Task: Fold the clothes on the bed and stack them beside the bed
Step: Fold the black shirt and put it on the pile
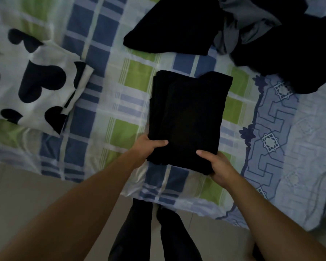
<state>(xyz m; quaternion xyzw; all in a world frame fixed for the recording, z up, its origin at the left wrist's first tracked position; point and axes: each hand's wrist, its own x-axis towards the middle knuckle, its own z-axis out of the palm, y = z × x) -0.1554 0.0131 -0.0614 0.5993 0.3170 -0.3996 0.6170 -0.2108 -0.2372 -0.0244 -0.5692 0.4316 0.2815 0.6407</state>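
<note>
A folded black garment [188,113] lies as a neat rectangle on the checked bedsheet [105,102]. My left hand [149,147] grips its near left corner, thumb on top and fingers under the cloth. My right hand [217,166] holds the near right corner the same way. Behind it lies a flat black garment [169,25]. A loose heap of black clothes [294,57] with a grey piece [239,29] in it sits at the back right.
A white pillow with black hearts [34,81] lies at the left. A blue patterned cover [271,140] shows at the right of the bed. Pale floor [26,194] runs along the near edge, where my dark-trousered legs [154,234] stand.
</note>
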